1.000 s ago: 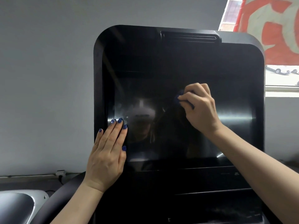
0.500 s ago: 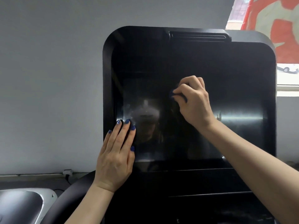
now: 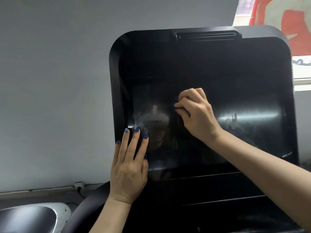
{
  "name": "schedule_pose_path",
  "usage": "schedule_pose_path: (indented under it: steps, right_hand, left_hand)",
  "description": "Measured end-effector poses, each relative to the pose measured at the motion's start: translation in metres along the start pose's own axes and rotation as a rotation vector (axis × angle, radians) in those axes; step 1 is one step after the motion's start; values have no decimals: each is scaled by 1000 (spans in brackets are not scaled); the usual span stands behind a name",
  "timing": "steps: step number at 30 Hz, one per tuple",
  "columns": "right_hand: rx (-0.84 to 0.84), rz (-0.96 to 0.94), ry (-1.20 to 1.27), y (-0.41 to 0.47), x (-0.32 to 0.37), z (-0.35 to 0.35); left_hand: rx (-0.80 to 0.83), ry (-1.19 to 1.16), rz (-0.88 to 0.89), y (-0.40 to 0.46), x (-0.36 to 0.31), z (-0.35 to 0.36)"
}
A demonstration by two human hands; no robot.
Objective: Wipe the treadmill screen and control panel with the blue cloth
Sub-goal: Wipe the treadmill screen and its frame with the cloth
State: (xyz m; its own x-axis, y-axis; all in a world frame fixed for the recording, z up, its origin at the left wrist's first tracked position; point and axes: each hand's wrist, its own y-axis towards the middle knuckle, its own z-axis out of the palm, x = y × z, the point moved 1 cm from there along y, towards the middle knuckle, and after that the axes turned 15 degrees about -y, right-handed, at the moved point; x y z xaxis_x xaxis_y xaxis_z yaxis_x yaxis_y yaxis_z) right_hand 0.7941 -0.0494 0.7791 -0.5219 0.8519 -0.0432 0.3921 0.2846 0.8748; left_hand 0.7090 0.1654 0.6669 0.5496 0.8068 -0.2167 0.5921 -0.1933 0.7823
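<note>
This looked like a gym or a home exercise room. A large black treadmill console (image 3: 202,106) with a glossy dark screen (image 3: 210,125) filled the view, set against a plain grey wall (image 3: 53,81). Part of a grey and silver machine housing (image 3: 30,217) showed at lower left, a cable conduit (image 3: 50,188) ran along the wall's base, and a window (image 3: 301,68) with a red banner (image 3: 286,17) outside sat at upper right.

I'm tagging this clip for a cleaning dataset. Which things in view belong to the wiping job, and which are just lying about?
Part of the job:
- treadmill screen
- blue cloth, bunched in the right hand
- left hand, flat on the screen's left edge
- control panel below the screen

Just lying about:
- red and white banner
- grey wall
- cable along the wall
</note>
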Motion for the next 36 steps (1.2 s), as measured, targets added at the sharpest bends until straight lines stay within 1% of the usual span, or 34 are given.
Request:
schedule_pose_path:
  steps: [3, 6, 9, 12, 15, 19, 21, 26, 29, 31, 34, 36]
  right_hand:
    - [33, -67, 18, 7, -2, -2]
    - [20, 8, 3, 25, 1, 6]
    - [-3, 76, -5, 23, 10, 12]
    - [29, 0, 12, 12, 12, 8]
    - [57, -47, 20, 24, 11, 7]
    - [11, 93, -61, 30, 21, 15]
    - [0, 113, -65, 20, 25, 17]
    - [11, 13, 11, 28, 23, 19]
    - [4, 71, 4, 34, 30, 23]
    - [15, 68, -12, 25, 37, 24]
    - [73, -41, -6, 13, 41, 20]
    - [89, -100, 11, 22, 38, 20]
  left_hand:
    - [3, -9, 6, 0, 0, 0]
    - [-1, -19, 0, -1, 0, 1]
    - [-3, -19, -17, -1, 0, 0]
    - [10, -32, -19, -1, 0, 0]
    - [11, -49, -29, 0, -1, 0]
    - [2, -39, -34, 0, -2, -2]
    - [-1, -26, -34, -1, -1, -3]
    - [12, -39, -43, 0, -2, -2]
    - [18, -57, -51, -1, -2, -2]
    - [27, -65, -49, -1, -1, -3]
    - [35, -74, -52, -2, -1, -3]
    - [35, -71, -52, -2, -1, -3]
